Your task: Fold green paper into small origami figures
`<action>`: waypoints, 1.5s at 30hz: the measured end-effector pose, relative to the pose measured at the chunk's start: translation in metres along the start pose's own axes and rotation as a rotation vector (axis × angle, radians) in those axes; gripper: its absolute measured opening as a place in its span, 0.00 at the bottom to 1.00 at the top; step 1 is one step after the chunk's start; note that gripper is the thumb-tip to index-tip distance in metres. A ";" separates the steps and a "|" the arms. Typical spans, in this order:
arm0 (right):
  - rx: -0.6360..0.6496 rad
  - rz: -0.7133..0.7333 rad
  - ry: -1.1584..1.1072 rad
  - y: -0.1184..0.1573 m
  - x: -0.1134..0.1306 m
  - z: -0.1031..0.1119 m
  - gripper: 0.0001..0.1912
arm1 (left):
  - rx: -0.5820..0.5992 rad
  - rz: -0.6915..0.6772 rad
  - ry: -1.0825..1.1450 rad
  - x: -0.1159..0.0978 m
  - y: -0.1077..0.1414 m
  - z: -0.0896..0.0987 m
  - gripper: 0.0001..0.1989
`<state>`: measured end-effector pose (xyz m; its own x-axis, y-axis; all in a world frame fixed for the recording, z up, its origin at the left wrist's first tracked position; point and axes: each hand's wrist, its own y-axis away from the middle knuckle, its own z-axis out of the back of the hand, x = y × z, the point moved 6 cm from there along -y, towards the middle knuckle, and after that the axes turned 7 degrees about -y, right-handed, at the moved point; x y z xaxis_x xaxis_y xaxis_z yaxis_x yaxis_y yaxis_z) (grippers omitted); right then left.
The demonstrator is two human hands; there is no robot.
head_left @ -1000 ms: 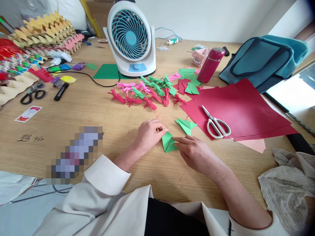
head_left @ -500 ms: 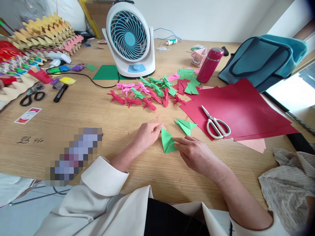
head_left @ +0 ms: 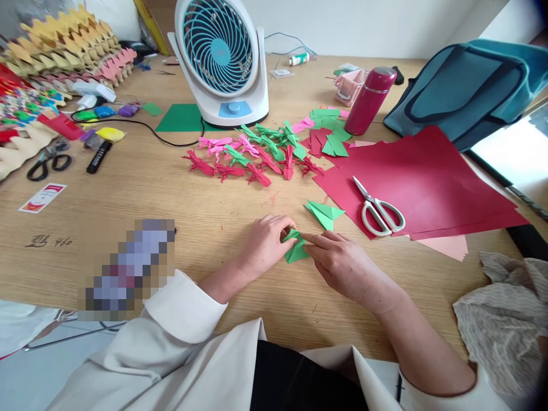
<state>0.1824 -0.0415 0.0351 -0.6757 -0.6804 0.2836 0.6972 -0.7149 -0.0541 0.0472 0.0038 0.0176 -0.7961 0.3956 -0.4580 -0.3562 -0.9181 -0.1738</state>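
A small piece of folded green paper [head_left: 296,251] lies on the table between my hands, with creases across it. My left hand [head_left: 268,242] pinches its upper left corner between thumb and fingers, bending the corner over. From the other side, my right hand [head_left: 342,265] grips the paper's right edge, index finger reaching across the top; its thumb is mostly hidden. Just beyond the hands rests a second folded green paper [head_left: 325,214], pointed in shape. Scissors with white handles [head_left: 380,212] lie to the right on red paper sheets [head_left: 428,182].
Several folded red, pink and green paper figures [head_left: 257,154] are piled ahead, before a white fan [head_left: 233,111]. A red flask [head_left: 370,103] and a teal bag [head_left: 462,97] stand at the back right. Black-handled scissors [head_left: 48,164] and a marker [head_left: 99,157] lie left.
My left hand has shifted slightly right and folded the paper's upper corner inward and down, so less of the paper shows. My right hand has stayed at the right edge. The view has tilted slightly.
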 end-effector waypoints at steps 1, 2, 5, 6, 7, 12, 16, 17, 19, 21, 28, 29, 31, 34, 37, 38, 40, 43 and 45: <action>0.002 -0.004 0.003 0.000 0.000 0.000 0.13 | 0.002 -0.014 -0.005 -0.001 0.001 0.000 0.08; 0.003 -0.006 0.005 0.000 -0.001 0.000 0.13 | 0.005 -0.035 -0.017 -0.002 0.002 0.000 0.07; -0.004 -0.007 0.005 0.000 -0.001 0.000 0.13 | 0.023 -0.117 -0.086 -0.006 0.004 0.000 0.06; -0.007 -0.006 0.003 0.000 -0.001 0.000 0.13 | 0.032 -0.144 -0.113 -0.007 0.005 0.000 0.06; -0.010 -0.005 0.003 0.000 -0.001 0.000 0.13 | 0.040 -0.170 -0.141 -0.008 0.005 0.000 0.06; -0.013 -0.012 0.005 0.000 -0.003 0.001 0.13 | 0.073 -0.301 -0.288 -0.013 0.008 0.000 0.10; -0.015 -0.005 0.016 0.000 -0.004 0.001 0.12 | 0.095 -0.436 -0.336 -0.014 0.010 0.000 0.10; -0.020 -0.001 0.019 0.000 -0.005 0.001 0.12 | 0.092 -0.466 -0.340 -0.014 0.011 0.000 0.10; -0.026 0.006 0.021 0.001 -0.006 0.000 0.11 | 0.071 -0.516 -0.342 -0.012 0.012 0.001 0.11; -0.024 0.010 0.021 0.001 -0.007 -0.001 0.11 | 0.049 -0.553 -0.324 -0.010 0.014 0.003 0.12; -0.034 0.025 0.030 0.002 -0.010 -0.002 0.12 | -0.011 -0.636 -0.229 -0.007 0.022 0.010 0.14; -0.038 0.029 0.030 0.002 -0.010 -0.002 0.12 | -0.022 -0.640 -0.228 -0.007 0.023 0.010 0.14; -0.046 0.035 0.027 0.002 -0.011 -0.001 0.12 | -0.037 -0.645 -0.235 -0.007 0.024 0.011 0.14; -0.055 0.039 0.023 0.002 -0.012 -0.001 0.12 | -0.038 -0.658 -0.242 -0.007 0.027 0.011 0.14; -0.060 0.038 0.021 0.002 -0.012 -0.001 0.13 | -0.054 -0.687 -0.241 -0.008 0.029 0.011 0.13; -0.060 0.038 0.020 0.002 -0.012 -0.001 0.13 | -0.065 -0.695 -0.240 -0.008 0.030 0.012 0.13; -0.058 0.039 0.015 0.002 -0.013 -0.002 0.13 | -0.079 -0.712 -0.240 -0.009 0.030 0.012 0.13; -0.058 0.046 0.013 0.002 -0.013 -0.002 0.13 | -0.067 -0.742 -0.255 -0.010 0.031 0.011 0.12; -0.065 0.055 0.016 0.002 -0.012 -0.001 0.13 | -0.053 -0.762 -0.265 -0.010 0.031 0.010 0.12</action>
<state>0.1916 -0.0349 0.0307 -0.6411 -0.7210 0.2630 0.7166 -0.6850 -0.1312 0.0391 -0.0286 0.0260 -0.4356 0.8998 0.0241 -0.8295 -0.3909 -0.3989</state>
